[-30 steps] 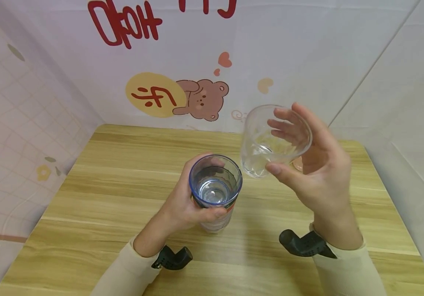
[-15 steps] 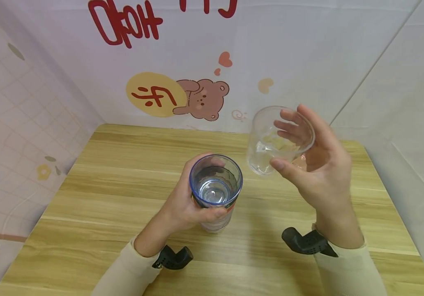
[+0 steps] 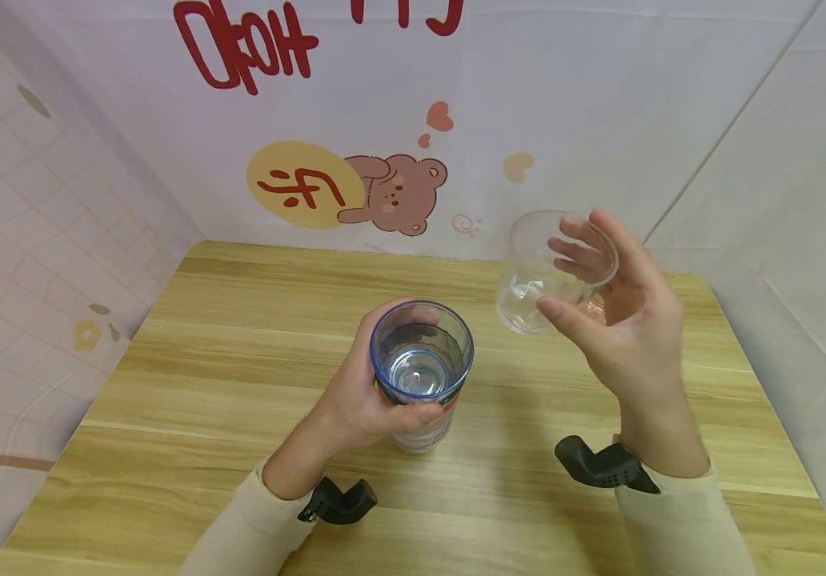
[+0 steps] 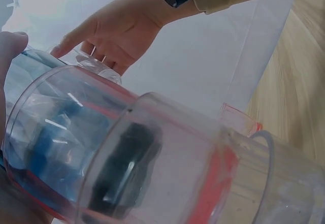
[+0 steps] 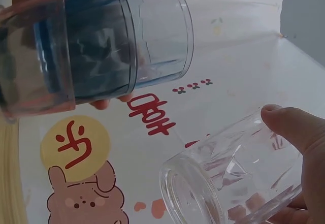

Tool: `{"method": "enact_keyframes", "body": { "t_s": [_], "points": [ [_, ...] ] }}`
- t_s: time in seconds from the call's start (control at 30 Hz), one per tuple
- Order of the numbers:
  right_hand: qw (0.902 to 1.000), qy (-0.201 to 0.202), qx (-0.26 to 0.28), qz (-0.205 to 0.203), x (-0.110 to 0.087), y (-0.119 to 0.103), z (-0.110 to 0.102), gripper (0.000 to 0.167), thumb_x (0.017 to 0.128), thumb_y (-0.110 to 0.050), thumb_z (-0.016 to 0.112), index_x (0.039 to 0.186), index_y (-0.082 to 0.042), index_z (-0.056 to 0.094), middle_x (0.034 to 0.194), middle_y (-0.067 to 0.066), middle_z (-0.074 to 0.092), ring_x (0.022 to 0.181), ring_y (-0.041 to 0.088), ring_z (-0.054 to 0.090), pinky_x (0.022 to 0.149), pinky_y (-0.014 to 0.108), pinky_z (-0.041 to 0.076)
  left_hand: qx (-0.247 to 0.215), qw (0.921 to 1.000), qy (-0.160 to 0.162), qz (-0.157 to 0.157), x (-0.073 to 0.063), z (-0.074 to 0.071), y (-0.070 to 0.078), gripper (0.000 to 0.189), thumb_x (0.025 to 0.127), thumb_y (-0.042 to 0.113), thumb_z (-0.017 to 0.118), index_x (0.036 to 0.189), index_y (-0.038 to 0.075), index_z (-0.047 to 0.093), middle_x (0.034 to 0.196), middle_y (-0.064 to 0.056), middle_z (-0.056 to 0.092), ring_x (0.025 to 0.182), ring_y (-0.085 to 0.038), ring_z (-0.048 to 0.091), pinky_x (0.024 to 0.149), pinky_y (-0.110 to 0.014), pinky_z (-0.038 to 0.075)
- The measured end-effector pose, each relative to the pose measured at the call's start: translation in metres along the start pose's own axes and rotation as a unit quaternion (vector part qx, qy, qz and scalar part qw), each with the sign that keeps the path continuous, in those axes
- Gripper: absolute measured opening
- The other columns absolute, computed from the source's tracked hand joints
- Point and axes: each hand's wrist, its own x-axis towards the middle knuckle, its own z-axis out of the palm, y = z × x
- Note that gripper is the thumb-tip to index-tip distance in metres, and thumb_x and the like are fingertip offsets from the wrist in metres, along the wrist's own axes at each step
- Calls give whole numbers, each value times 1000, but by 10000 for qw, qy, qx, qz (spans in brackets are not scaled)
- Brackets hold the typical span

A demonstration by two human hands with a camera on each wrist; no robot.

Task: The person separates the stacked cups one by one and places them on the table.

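In the head view my left hand grips a stack of nested see-through cups, upright over the table. A blue-rimmed cup is uppermost; dark and red cups show below it, with a clear one at the bottom. To the right, my right hand holds a clear faceted cup in the air between thumb and fingers, tilted and apart from the stack. The left wrist view shows the stack close up. In the right wrist view the clear cup's base faces the camera.
A pinkish see-through object is partly hidden behind my right hand. The wooden table ends at a white printed backdrop. Black wrist devices sit on both forearms.
My right hand has drifted right with the clear cup, away from the stack, and the cup's base has risen slightly in view. The left hand and the stack stay put.
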Motion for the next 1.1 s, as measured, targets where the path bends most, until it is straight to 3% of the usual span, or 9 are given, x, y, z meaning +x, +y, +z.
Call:
{"method": "enact_keyframes", "body": {
  "t_s": [0.5, 1.1],
  "points": [
    [9985, 33, -364, 399, -7, 17, -12, 77, 82, 21, 77, 153, 1, 55, 141, 13, 71, 125, 23, 73, 109, 30, 57, -13, 10000, -12, 46, 1, 0, 3, 105, 90, 56, 83, 156, -2, 26, 147, -29, 51, 137, -27, 57, 117, -39, 53],
    [9900, 306, -683, 1200, -15, 37, -25, 88, 80, 28, 73, 158, -6, 51, 144, 2, 68, 130, 13, 69, 113, 24, 52, -80, 9999, 4, 69, 1, 1, 0, 103, 91, 53, 83, 156, -2, 27, 145, -35, 50, 137, -31, 58, 117, -41, 53]
  ]
}}
